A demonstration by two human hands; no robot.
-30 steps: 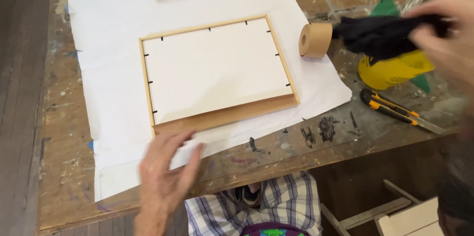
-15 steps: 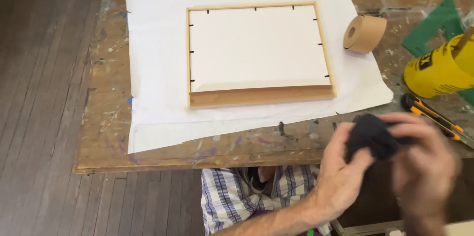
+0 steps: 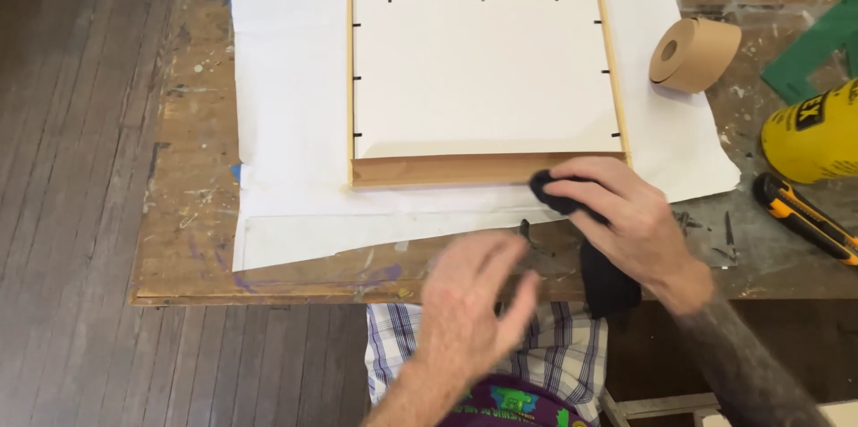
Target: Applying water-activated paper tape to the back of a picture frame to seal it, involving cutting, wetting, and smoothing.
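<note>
Landmark: wooden picture frame, face down on the white paper sheet, back side up, white backing board set inside the rails.

Right hand: at the frame's near-right corner, fingers curled together and clamped on a dark cloth; a bunched end pressed against the near rail, the rest hanging below the hand, off the table edge. Grip suits a wiping pad, a small wad under the fingertips.

Left hand: nearer than the frame, just off the table edge, blurred; fingers loosely together, holding nothing, touching nothing as far as visible.

Near rail: brown strip along the frame's near edge, looks like paper tape folded over the wood; cloth sits right at its right end.

Backing board: short dark tabs around its edge, likely holding it in the frame.

Paper sheet: under the frame and well beyond it on all sides, probably shielding the frame's face from the paint-marked worktable.

Brown tape roll: right of the frame, on the paper's edge, on its side, within easy reach.

Yellow tool: far right of the frame, partly cropped; kind unclear.

Utility knife: right of the frame, nearer than the yellow tool, orange and black, lying flat.

Green sheet: beyond the yellow tool, at the right border.

Small dark bits: on bare table, just right of the right hand.
</note>
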